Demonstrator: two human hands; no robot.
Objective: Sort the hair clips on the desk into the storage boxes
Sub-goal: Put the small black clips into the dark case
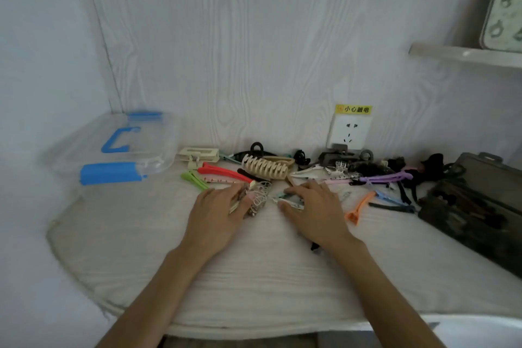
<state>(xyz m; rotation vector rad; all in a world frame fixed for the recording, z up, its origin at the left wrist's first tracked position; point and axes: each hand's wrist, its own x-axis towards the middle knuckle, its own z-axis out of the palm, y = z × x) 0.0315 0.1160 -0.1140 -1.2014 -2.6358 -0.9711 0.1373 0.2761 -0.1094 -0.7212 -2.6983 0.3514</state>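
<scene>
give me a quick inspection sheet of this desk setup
surface: pale desk, bare in front, clips lined along the wall
job's things: clear box with blue latches at left, lid on; dark box at right, open; big beige claw clip, red clip, orange clip, purple clip
clutter: black hair ties by the dark box
grippers: left hand on small clips; right hand over a small clip, grip unclear
cables: nothing seen
surroundings: wall socket with yellow label, shelf upper right

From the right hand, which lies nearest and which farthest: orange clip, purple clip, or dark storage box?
From the right hand:
1. Orange clip, just right of it.
2. Purple clip, farther back and right.
3. Dark storage box, at the desk's far right.
</scene>
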